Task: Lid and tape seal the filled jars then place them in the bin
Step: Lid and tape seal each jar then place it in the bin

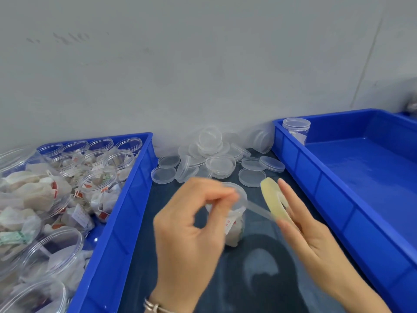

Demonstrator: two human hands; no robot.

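Note:
A lidded clear jar [234, 222] filled with white sachets stands on the dark table between two blue bins. My left hand [191, 229] pinches the free end of a clear tape strip [259, 210] just above the jar's lid. My right hand [309, 229] holds the yellowish tape roll [274, 201], with a finger through its core and the other fingers straight alongside. The strip stretches from the roll to my left fingertips. One sealed jar [296, 129] stands in the far left corner of the right blue bin [320, 177].
The left blue bin [126, 213] holds several open jars filled with sachets. A heap of loose clear lids [216, 159] lies against the grey wall behind the jar. The right bin's floor is mostly bare. A bracelet sits on my left wrist.

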